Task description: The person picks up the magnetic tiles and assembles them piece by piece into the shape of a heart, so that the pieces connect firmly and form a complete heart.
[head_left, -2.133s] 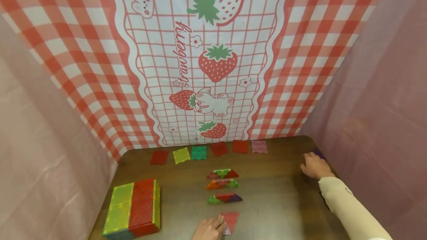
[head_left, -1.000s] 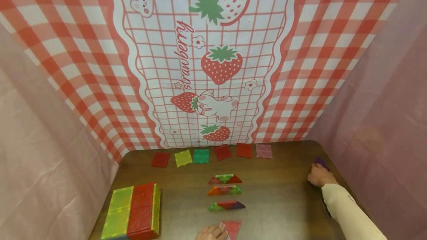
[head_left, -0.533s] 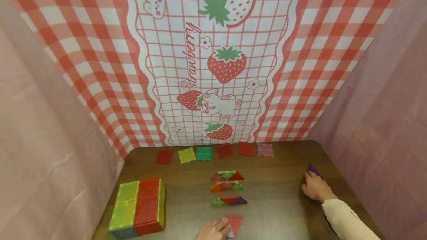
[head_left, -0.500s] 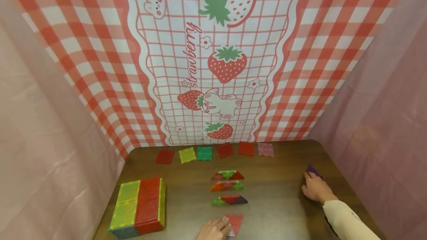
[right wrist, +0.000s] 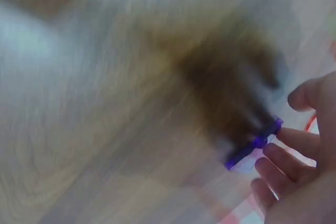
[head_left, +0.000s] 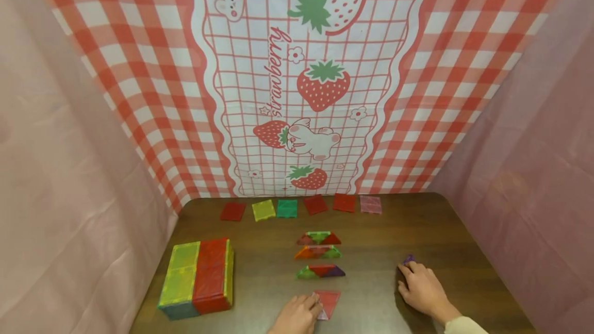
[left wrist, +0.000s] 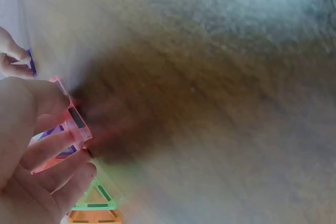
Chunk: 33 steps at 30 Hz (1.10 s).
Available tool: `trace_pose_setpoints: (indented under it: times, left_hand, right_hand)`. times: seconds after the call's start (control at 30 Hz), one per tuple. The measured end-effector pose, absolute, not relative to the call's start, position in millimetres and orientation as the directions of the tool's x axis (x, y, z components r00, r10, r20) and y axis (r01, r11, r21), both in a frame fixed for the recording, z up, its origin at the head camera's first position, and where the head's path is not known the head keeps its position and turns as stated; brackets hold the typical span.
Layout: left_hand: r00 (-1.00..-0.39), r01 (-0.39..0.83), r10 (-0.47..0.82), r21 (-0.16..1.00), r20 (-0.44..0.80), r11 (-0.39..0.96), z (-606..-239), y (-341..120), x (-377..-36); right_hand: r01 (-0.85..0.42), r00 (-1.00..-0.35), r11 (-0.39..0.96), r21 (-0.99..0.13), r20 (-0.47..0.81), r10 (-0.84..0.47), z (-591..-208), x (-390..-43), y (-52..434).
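A: What are the two hands doing?

B: The left hand [head_left: 294, 315], at the near edge of the table [head_left: 380, 231], has fingers and thumb pinched on a red triangular tile [head_left: 327, 302] that lies flat, its point toward the near edge. The right hand [head_left: 422, 287], to the right and well apart from it, holds a small purple tile [head_left: 409, 260] at its fingertips; the right wrist view shows the fingers [right wrist: 283, 156] curled against that tile's edge [right wrist: 254, 142], though the picture is blurred.

A: How many pieces lie beyond the red triangle?

B: Three strips of triangular tiles in a column running away from it: the nearest [head_left: 321, 271] green, red and purple; the middle one [head_left: 317, 252] orange, pink and green; the far one [head_left: 318, 238] pink, green and red. Three triangles show in each.

A: And further out?

B: A row of six square tiles [head_left: 300, 206] along the far edge: red, yellow, green, red, red, pink, counted from the left. At the near left stands one block of stacked tiles [head_left: 197, 277], yellow-green on its left half and red on its right.

A: Any writing?

B: The checked backdrop cloth [head_left: 297, 66] reads "strawberry" [head_left: 278, 73], set among printed strawberries and rabbits.
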<state>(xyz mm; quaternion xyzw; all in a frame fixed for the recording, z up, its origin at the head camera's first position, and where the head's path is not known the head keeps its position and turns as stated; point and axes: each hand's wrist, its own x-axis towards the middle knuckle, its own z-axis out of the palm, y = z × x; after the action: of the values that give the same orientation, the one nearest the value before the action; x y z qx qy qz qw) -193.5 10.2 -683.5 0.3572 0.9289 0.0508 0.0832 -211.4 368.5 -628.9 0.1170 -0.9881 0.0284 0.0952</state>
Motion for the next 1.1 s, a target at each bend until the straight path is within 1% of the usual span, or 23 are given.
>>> trace_pose_setpoints:
  times: [0.07,0.1,0.13,0.2,0.27,0.33,0.37,0.43,0.57,0.63,0.77,0.9,1.03,1.1]
  left_hand:
    - [-0.701,0.701,0.713,0.167,-0.017,0.694,-655.3,-2.4,-185.4]
    - [-0.666,0.74,0.744,0.164,0.045,0.652,-647.6,-8.0,-183.6]
    - [-0.647,0.762,0.756,0.137,0.101,0.633,-643.6,-9.8,-182.6]
    - [-0.621,0.783,0.764,0.083,0.174,0.617,-637.7,-9.7,-181.5]
    - [-0.632,0.773,0.758,0.067,0.165,0.63,-634.6,-8.2,-179.6]
    - [-0.641,0.766,0.754,0.06,0.143,0.64,-633.3,-7.6,-177.0]
    - [-0.646,0.762,0.752,0.07,0.128,0.643,-632.6,-7.6,-175.3]
    - [-0.651,0.757,0.746,0.062,0.139,0.65,-633.6,-8.6,-173.0]
    - [-0.67,0.737,0.718,0.049,0.189,0.674,-635.1,-11.4,-171.0]
    - [-0.688,0.723,0.707,0.071,0.167,0.687,-635.1,-12.5,-171.6]
    - [-0.719,0.694,0.691,0.116,0.072,0.71,-633.1,-13.3,-171.8]
    - [-0.732,0.681,0.679,0.089,0.056,0.727,-631.9,-12.4,-170.2]
    - [-0.701,0.693,0.68,-0.019,0.213,0.721,-635.7,-10.8,-168.5]
    - [-0.666,0.694,0.675,-0.068,0.318,0.717,-639.0,-9.5,-168.6]
  right_hand:
    - [-0.203,-0.957,0.979,-0.028,0.216,-0.193,-628.9,-211.1,365.9]
    - [-0.173,-0.962,0.984,-0.032,0.22,-0.162,-628.0,-211.9,365.9]
    - [-0.134,-0.969,0.99,-0.041,0.213,-0.122,-627.5,-212.6,367.9]
    - [-0.054,-0.984,0.997,-0.054,0.171,-0.044,-626.1,-214.8,373.2]
    - [0.0,-0.994,0.998,-0.063,0.11,0.007,-625.3,-216.4,378.2]
    - [0.012,-0.998,0.997,-0.072,0.054,0.016,-625.9,-216.2,380.2]
    - [0.002,-0.999,0.997,-0.076,0.043,0.005,-626.9,-215.4,379.4]
    - [-0.035,-0.998,0.996,-0.08,0.053,-0.031,-629.9,-212.9,374.7]
    - [-0.117,-0.982,0.992,-0.056,0.157,-0.107,-636.3,-206.1,356.0]
    - [-0.156,-0.967,0.987,-0.028,0.211,-0.146,-638.5,-201.4,346.5]
    - [-0.258,-0.917,0.965,0.04,0.306,-0.258,-641.9,-191.2,330.4]
    - [-0.377,-0.841,0.921,0.102,0.38,-0.386,-644.2,-184.1,312.8]
    - [-0.481,-0.777,0.864,0.151,0.382,-0.5,-644.4,-176.7,287.1]
    - [-0.522,-0.75,0.838,0.16,0.381,-0.541,-643.7,-171.8,272.9]
